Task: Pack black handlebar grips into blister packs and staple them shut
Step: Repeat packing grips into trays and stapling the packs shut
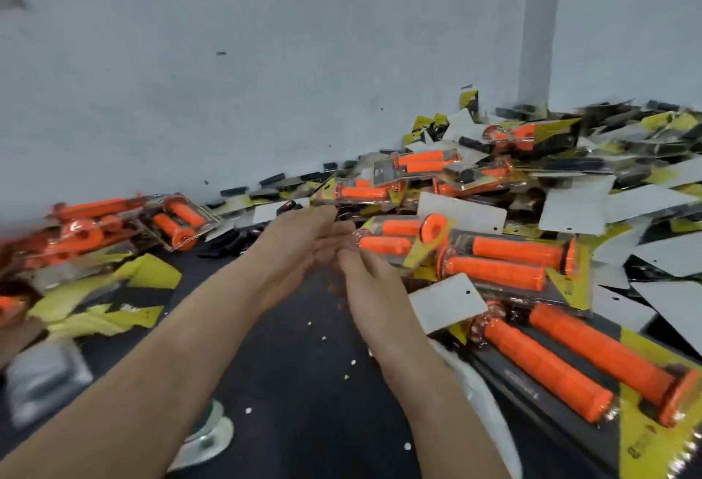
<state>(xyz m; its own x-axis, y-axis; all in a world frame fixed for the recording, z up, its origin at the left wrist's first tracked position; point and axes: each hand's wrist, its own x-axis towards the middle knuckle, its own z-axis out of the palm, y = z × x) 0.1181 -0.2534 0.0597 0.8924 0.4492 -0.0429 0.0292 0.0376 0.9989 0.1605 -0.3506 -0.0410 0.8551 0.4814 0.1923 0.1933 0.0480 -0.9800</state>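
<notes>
over the dark table (288,345) my left hand (304,239) reaches flat, empty; blur hides whether my right hand (366,281) grips anything.

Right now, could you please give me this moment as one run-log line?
left hand: open, empty | right hand: open, empty | both extended toward orange-grip packs | black grips: along wall

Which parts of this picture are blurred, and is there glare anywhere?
Head view: the orange packs at the left edge are smeared by motion blur, and so is the clear plastic below them; the left hand and right hand are slightly soft; the orange grips right of the hands are sharper, with small glints on their cover.
</notes>
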